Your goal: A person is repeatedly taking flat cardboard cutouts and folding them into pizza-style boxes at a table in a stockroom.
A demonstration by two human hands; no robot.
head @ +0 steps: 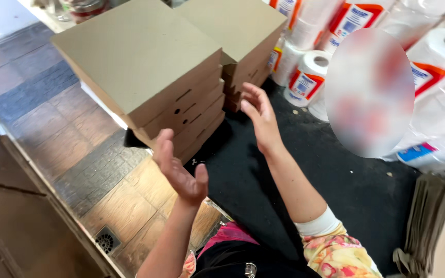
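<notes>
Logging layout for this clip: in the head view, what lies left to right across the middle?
Tiled floor → nearer stack of flat cardboard boxes → left hand → right hand → paper rolls in plastic wrap → folded brown paper stack.

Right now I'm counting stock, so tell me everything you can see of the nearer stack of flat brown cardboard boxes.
The nearer stack of flat brown cardboard boxes holds about five closed, square, plain boxes, with small holes and slots in their side walls. It sits at the edge of a black counter, beside a second like stack. The left hand and right hand are open just before it; contact cannot be told.
</notes>
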